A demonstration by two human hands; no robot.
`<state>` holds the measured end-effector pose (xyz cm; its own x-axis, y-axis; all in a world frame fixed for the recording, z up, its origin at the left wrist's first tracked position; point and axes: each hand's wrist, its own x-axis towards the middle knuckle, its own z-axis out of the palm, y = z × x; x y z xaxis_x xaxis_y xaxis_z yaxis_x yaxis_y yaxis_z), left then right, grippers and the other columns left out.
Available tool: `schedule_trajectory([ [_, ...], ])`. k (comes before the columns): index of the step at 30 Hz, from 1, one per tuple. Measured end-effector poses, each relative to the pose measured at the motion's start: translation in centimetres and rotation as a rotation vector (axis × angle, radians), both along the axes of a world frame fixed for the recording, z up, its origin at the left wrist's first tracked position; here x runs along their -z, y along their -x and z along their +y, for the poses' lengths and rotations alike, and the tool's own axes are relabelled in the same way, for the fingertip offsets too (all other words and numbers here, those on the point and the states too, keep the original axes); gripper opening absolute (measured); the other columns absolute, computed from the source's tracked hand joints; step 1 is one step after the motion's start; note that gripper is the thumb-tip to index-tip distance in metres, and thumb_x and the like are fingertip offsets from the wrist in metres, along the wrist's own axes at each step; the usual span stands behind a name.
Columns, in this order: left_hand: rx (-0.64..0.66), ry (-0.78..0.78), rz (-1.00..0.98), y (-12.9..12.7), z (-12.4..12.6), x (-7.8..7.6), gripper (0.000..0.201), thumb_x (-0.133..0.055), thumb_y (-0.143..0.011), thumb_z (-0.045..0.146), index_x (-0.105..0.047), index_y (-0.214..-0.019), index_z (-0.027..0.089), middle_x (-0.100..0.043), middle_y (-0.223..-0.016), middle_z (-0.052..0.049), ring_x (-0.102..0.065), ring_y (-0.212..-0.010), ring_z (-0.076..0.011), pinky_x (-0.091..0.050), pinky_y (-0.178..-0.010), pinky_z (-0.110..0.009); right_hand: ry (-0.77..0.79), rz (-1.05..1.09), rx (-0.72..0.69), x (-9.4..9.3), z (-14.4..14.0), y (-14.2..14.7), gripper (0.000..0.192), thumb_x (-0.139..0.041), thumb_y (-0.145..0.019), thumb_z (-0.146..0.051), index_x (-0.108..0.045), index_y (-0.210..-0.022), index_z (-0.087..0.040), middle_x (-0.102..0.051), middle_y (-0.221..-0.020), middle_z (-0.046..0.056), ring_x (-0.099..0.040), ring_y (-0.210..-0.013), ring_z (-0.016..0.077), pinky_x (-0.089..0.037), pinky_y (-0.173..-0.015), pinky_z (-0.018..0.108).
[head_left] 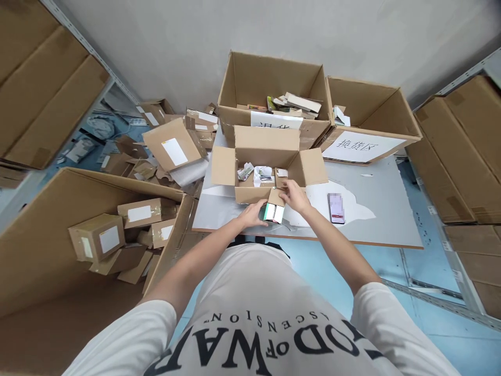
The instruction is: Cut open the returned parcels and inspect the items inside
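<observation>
An open small cardboard box [266, 143] sits on the grey table [391, 209] in front of me, with crumpled paper and small items inside. My left hand [255, 213] grips a small white and green product box [273, 212] at the carton's near edge. My right hand [294, 195] pinches the carton's near flap [276, 197] just above that product box.
A phone [336, 208] lies on the table to the right. Two large open cartons [274, 83] [368, 117] with paper labels stand at the back. A big carton [97, 235] of sealed parcels is at my left. Flat cardboard stacks fill shelves on both sides.
</observation>
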<state>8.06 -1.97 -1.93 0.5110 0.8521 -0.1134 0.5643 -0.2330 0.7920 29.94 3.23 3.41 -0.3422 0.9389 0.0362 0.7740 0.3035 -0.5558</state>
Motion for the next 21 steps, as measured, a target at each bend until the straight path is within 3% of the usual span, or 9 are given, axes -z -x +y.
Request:
schedule_trajectory([
  [3,-0.009,0.003,-0.034,-0.1,-0.1,0.2,0.101,-0.086,-0.052,0.033,-0.032,-0.138,0.022,-0.052,-0.136,-0.013,-0.050,-0.124,-0.0315,-0.041,-0.101,-0.043,-0.208,-0.163,0.027,0.6,-1.3,0.4,0.027,-0.050,-0.088,-0.023,-0.057,-0.114,-0.018,-0.056,-0.117,0.015,-0.055,-0.102,0.0284,-0.049,-0.081,0.042],
  [6,-0.002,-0.011,-0.032,-0.1,-0.3,0.5,0.102,-0.086,-0.051,0.034,-0.032,-0.138,0.021,-0.051,-0.135,-0.013,-0.051,-0.124,-0.0323,-0.042,-0.100,-0.045,-0.309,-0.229,-0.160,0.5,-2.3,0.1,0.026,-0.042,-0.091,-0.016,-0.061,-0.109,-0.021,-0.059,-0.115,0.012,-0.052,-0.109,0.0264,-0.045,-0.090,0.043],
  [10,0.013,-0.097,-0.032,0.0,-0.6,1.0,0.106,-0.087,-0.051,0.032,-0.029,-0.139,0.021,-0.047,-0.138,-0.015,-0.049,-0.125,-0.0320,-0.043,-0.100,-0.046,-0.226,-0.240,-0.555,-0.1,-3.2,-1.3,0.041,-0.047,-0.084,-0.007,-0.057,-0.122,-0.020,-0.060,-0.122,0.012,-0.051,-0.117,0.0236,-0.039,-0.101,0.044],
  [12,0.040,-0.171,-0.047,0.2,-0.6,1.1,0.104,-0.086,-0.054,0.032,-0.028,-0.140,0.023,-0.041,-0.142,-0.016,-0.045,-0.129,-0.0315,-0.044,-0.101,-0.046,-0.163,-0.218,-0.646,-0.4,-3.6,-2.0,0.051,-0.052,-0.079,-0.006,-0.053,-0.128,-0.017,-0.055,-0.132,0.014,-0.048,-0.125,0.0245,-0.038,-0.105,0.044],
  [17,0.204,-0.277,0.003,1.1,-0.1,0.6,0.075,-0.078,-0.067,0.036,-0.042,-0.132,0.025,-0.028,-0.149,-0.016,-0.045,-0.129,-0.0314,-0.046,-0.098,-0.047,0.013,-0.216,-0.675,-0.8,-3.9,-2.6,0.049,-0.058,-0.081,-0.014,-0.053,-0.129,-0.018,-0.038,-0.147,0.016,-0.037,-0.136,0.0265,-0.044,-0.102,0.041],
  [21,0.262,-0.262,0.027,1.3,0.3,-0.6,0.077,-0.077,-0.067,0.043,-0.044,-0.135,0.026,-0.023,-0.150,-0.017,-0.048,-0.125,-0.0317,-0.045,-0.099,-0.046,0.064,-0.275,-0.643,-1.1,-3.7,-2.1,0.051,-0.056,-0.086,-0.018,-0.047,-0.136,-0.023,-0.035,-0.149,0.015,-0.043,-0.132,0.0275,-0.048,-0.096,0.043],
])
